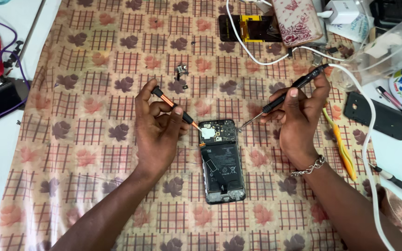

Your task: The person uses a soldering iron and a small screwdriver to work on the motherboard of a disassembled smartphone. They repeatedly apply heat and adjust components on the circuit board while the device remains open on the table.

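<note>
- Phone (223, 160) — it lies back-open and flat on the patterned cloth (94, 139) in the middle of the scene, between the two hands, its dark battery and the circuit board at its far end both uncovered.
- Left hand (157, 128): the fingers are closed round an orange-banded tool (175, 109), pinched between thumb and forefinger, its tip slanting down to the far left corner of the phone — whether it touches I cannot tell.
- Right hand (301, 116): the fingers grip a black screwdriver (287, 95) near its middle; the thin metal tip points down and left, just beside the phone's far right corner.
- A bracelet (309, 168) sits on the right wrist.
- Step in hand, as I judge it: working on the board end of the opened phone, one tool steadying or prying while the screwdriver comes to a screw.
- The next move seems to call for setting the screwdriver tip squarely in a small screw head while the phone is kept from sliding on the cloth.
- Further out: a small loose metal part (181, 70) on the far cloth, a yellow tool (343, 148) to the right, a white cable (371, 139) looping past the right arm, a black phone cover (375, 116) at the right.
</note>
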